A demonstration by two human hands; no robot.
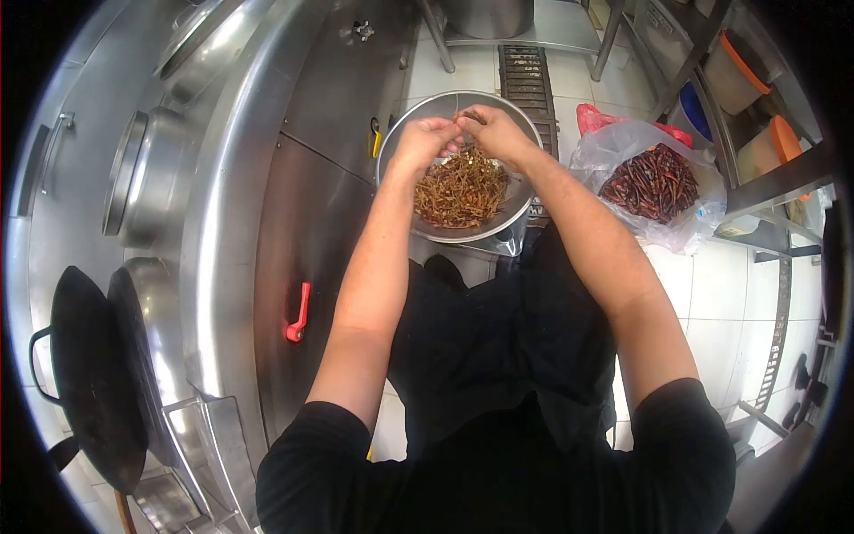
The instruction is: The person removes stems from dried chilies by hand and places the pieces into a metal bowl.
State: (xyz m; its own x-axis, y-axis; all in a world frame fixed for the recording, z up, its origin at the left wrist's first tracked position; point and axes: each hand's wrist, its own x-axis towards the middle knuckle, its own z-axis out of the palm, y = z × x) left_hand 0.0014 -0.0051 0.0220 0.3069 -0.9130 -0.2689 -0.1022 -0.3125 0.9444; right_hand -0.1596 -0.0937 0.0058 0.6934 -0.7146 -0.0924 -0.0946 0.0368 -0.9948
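Over a wide metal bowl, my left hand and my right hand meet at the fingertips, both closed in a pinch. A small dark red piece, which looks like a dried chili, shows between them, mostly covered by my fingers. In the bowl beneath lies a heap of thin brownish-green stems and scraps. To the right, an opened clear plastic bag holds a pile of dark red dried chilies.
A steel counter front with a red lever handle runs along my left. Far left is a black wok. Orange-rimmed tubs stand on the right-hand shelf. A floor drain grate lies beyond the bowl.
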